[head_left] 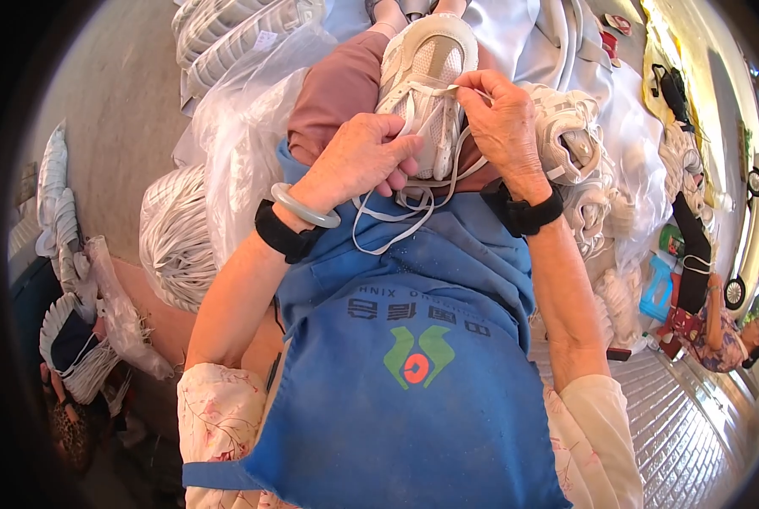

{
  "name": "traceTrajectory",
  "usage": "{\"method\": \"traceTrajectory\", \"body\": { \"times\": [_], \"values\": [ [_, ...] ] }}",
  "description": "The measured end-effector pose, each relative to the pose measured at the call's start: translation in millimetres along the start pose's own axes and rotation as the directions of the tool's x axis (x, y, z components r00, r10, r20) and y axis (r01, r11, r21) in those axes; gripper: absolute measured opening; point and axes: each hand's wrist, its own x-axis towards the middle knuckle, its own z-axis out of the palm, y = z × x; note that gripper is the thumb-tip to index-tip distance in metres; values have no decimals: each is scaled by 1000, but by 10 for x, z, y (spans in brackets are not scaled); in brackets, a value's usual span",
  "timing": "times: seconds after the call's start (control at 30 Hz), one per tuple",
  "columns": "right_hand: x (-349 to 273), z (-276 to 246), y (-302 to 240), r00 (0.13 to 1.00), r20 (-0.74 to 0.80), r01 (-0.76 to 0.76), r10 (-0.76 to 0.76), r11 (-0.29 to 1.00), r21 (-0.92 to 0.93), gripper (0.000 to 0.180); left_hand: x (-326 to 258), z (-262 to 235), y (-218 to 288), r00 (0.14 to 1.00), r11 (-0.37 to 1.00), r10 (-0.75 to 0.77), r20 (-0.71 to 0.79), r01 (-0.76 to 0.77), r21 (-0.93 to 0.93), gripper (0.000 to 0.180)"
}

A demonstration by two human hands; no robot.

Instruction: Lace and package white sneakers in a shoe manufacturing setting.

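A white and beige sneaker [437, 64] rests on my lap between my thighs, toe pointing away from me. White shoelace [388, 248] runs through some of its eyelets and hangs in loose loops onto my blue apron [337, 407]. My right hand [502, 123] pinches the shoelace between thumb and forefinger at the right side of the lacing. At the left side, my left hand [366, 154] is curled with the lace passing into its fingers; the grip itself is partly hidden. Beside my right wrist lie more sneakers [566, 136] of the same kind.
A bundle of white laces [176, 237] and clear plastic bags [248, 127] sit to my left. Wrapped white bundles [235, 38] lie farther off. On the right are a blue plastic container [656, 287], another person [714, 339] and a parked car [751, 233].
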Motion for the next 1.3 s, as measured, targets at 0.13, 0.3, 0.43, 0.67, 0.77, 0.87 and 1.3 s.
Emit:
{"method": "traceTrajectory", "body": {
  "times": [0.13, 0.3, 0.43, 0.67, 0.77, 0.87, 1.3],
  "values": [
    [40, -141, -5, 896, 375, -362, 237, 880, 309, 16, -71, -25, 49, 999, 997, -17, -34, 20, 68, 25],
    [142, -228, 92, 687, 664, -687, 294, 560, 463, 17, -135, -58, 100, 996, 986, -44, -73, 55, 159, 24],
    [135, -161, 26, 708, 596, -676, 379, 608, 417, 21, -223, -56, 135, 995, 979, -25, -98, 44, 198, 23],
    [-143, -79, -161, 963, 194, -167, 186, 980, -111, 36, -523, -217, -77, 997, 992, -55, -52, 60, 109, 22],
    [-348, 26, -161, 978, 207, 26, 31, 964, -266, 34, -482, -215, -39, 998, 998, -12, -58, 15, 61, 24],
    [-307, 179, -49, 985, 125, 162, -120, 892, -421, 18, -377, -302, 16, 993, 995, 98, -59, -99, -26, 26],
    [40, -52, 233, 991, 114, 98, -73, 967, -235, 27, -350, -704, 135, 909, 499, 417, -16, -243, -832, 19]
  ]
}}
